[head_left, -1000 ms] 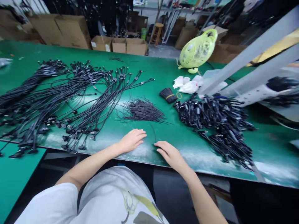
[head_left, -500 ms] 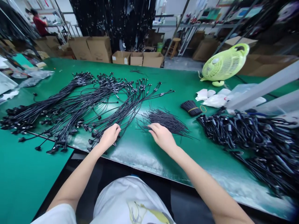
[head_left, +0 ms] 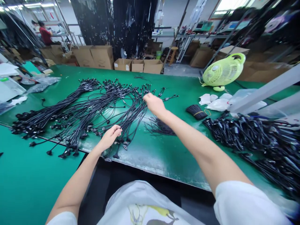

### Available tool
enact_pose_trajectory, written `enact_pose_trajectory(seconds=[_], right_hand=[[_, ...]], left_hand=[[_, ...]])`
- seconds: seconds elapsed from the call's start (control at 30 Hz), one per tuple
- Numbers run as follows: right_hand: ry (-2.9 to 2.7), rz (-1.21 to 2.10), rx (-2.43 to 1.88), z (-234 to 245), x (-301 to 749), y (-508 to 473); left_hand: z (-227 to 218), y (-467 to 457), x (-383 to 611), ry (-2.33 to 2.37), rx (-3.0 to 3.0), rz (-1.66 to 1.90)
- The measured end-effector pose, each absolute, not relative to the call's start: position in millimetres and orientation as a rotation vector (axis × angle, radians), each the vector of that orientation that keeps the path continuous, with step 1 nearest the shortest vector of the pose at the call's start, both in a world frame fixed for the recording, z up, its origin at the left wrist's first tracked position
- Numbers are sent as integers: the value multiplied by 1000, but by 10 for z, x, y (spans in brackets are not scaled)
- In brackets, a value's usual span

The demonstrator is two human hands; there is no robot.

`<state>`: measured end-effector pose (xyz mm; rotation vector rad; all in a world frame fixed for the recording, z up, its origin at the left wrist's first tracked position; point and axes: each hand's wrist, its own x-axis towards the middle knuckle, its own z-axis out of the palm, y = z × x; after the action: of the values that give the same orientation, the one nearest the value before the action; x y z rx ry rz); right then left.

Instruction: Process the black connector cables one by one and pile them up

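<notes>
Long black cables (head_left: 93, 109) with connectors lie fanned out across the green table (head_left: 145, 150). My left hand (head_left: 110, 137) is closed on the near ends of one bunch by the table's front edge. My right hand (head_left: 153, 103) reaches far forward, fingers curled onto the far connector ends of the same bunch. A loose heap of thin black ties (head_left: 160, 126) lies just under my right forearm.
A tangled pile of black cables (head_left: 253, 137) fills the right side. A banded bundle of ties (head_left: 195, 111), white bags (head_left: 214, 101), a clear tub (head_left: 243, 97) and a green fan (head_left: 222, 72) sit behind. Cardboard boxes (head_left: 137, 65) line the far edge. A person (head_left: 44, 32) works at back left.
My right hand left the tie heap and reached forward-left to the far cable ends. My left hand stayed at the near cable ends and closed on them. The view tilted up slightly.
</notes>
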<state>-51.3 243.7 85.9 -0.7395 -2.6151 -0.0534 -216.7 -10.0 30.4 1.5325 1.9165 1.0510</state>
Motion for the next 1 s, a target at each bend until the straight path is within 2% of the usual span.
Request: enact_pose_trajectory(seconds=[0.1,0.2,0.33,0.47,0.57,0.67,0.73,0.8,0.9,0.97,1.0], right_hand=[[-2403,-158,-637,1368,-596,2437],[-2318,-298,-503,1790,-665,2355],[-2380,-546,-600,2050,-498,2536],[-2334,-464,-998,1912,39,2876],[-2418,-514,-1047,1597,534,2774],[-2586,-654,-1040,1178,984,2122],[-2798,-468,-996,926,1189,1457],[-2966,70,-834,769,1277,795],[-2751,908,-754,716,1280,195],[-2606,1091,-857,719,1328,138],[-2595,1081,-890,707,1387,181]], left_hand=[[476,-144,-2283,1865,1448,1172],[566,-168,-2374,2021,1513,1171],[591,-234,-2403,1889,1404,1491],[616,-308,-2413,1423,1062,1824],[652,-329,-2393,1282,883,1827],[666,-306,-2188,1301,849,1741],[642,-292,-1898,1361,981,1636],[585,-316,-1518,1411,1214,1462],[451,-450,-949,1510,1586,1067],[353,-588,-673,1563,1730,846],[312,-663,-580,1553,1733,804]])
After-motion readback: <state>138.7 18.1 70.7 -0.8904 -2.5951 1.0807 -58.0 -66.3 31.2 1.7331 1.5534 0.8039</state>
